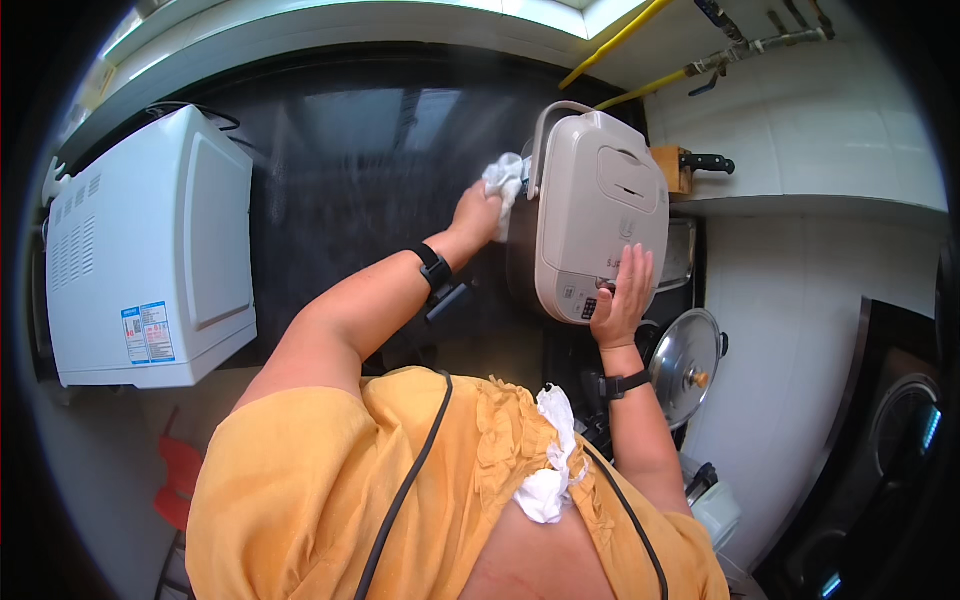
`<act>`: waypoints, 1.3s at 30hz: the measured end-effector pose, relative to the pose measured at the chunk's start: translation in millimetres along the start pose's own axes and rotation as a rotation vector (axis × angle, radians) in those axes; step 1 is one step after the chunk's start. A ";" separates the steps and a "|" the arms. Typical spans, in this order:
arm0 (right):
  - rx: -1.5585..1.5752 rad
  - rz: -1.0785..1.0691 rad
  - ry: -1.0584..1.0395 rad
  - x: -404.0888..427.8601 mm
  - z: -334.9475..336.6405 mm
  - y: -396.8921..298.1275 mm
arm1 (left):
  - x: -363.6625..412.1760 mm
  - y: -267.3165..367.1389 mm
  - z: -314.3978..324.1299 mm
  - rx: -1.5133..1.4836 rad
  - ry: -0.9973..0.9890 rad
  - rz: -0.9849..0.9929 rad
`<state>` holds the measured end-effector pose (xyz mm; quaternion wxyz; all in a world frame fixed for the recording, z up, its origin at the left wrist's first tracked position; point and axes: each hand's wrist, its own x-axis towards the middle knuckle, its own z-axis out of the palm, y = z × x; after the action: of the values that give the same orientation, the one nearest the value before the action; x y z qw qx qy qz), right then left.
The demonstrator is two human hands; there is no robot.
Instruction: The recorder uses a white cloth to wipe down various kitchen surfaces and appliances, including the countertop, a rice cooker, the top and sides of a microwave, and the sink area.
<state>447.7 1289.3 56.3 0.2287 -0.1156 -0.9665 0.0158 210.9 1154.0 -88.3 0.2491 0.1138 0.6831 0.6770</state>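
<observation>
A crumpled white cloth (507, 178) is bunched in my left hand (477, 216), close against the side of a beige rice cooker (581, 180) near its raised carrying handle (541, 142). My right hand (625, 296) lies flat on the front part of the cooker's lid, fingers stretched out and thumb apart. Beneath that hand, part of the control panel (581, 304) shows. The cooker stands on a glossy black countertop (360, 202). Its far side, away from the cloth, partly hides a wooden knife block (675, 169).
A white microwave oven (150, 255) stands at the left. On the right are a black-handled knife (709, 163), a glass pot lid (686, 367) and a dark range hood (877, 420). Yellow gas pipes (615, 41) run along the back corner. A red chair (178, 480) is at lower left.
</observation>
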 end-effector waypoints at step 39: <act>-0.022 0.000 0.024 -4.0 1.7 1.2 | -126.9 92.3 -19.7 0.571 -0.327 0.344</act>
<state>450.7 1289.6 52.9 0.2391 -0.1184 -0.9637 0.0039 292.2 1079.7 25.2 0.1957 0.3988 0.7665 0.4639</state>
